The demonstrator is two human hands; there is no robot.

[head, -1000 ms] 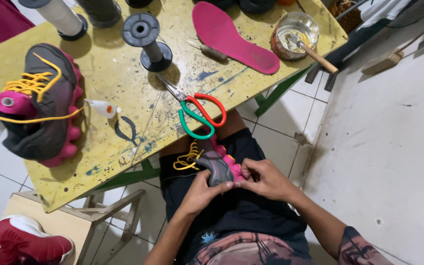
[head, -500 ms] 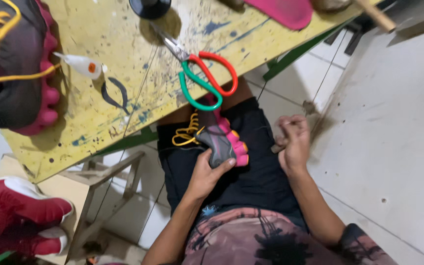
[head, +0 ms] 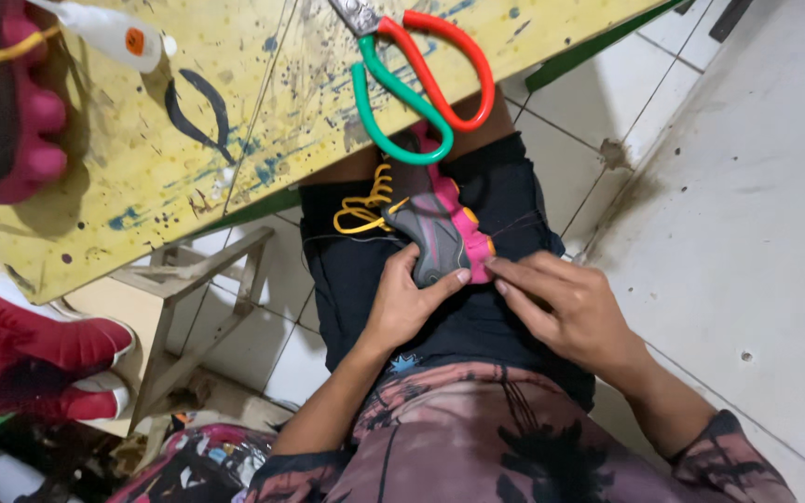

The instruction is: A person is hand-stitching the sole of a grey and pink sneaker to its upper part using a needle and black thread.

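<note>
A small grey shoe (head: 435, 244) with a bright pink lumpy sole and looped yellow laces lies on the person's lap, on dark shorts, just below the edge of the yellow table (head: 263, 121). The left hand (head: 409, 303) cups the shoe's heel end from beneath, its thumb laid flat across the smooth grey upper and the other fingers curled under it. The right hand (head: 575, 312) rests just beside the pink sole, its fingers stretched out and held close together, the tips touching the sole's edge; a thin dark thread seems to run from there up toward the table, though it is too fine to follow with certainty. The tabletop is worn painted wood, spattered with dark and blue specks. On it lie 1 pair of scissors (head: 416, 79) with 1 red and 1 green plastic loop and steel blades, overhanging the edge above the shoe, a white glue bottle (head: 109, 35) on its side, and a larger dark shoe (head: 2, 102) with rounded pink sole lugs. Red shoes (head: 44, 359) with white soles sit on the tiled floor at left.
</note>
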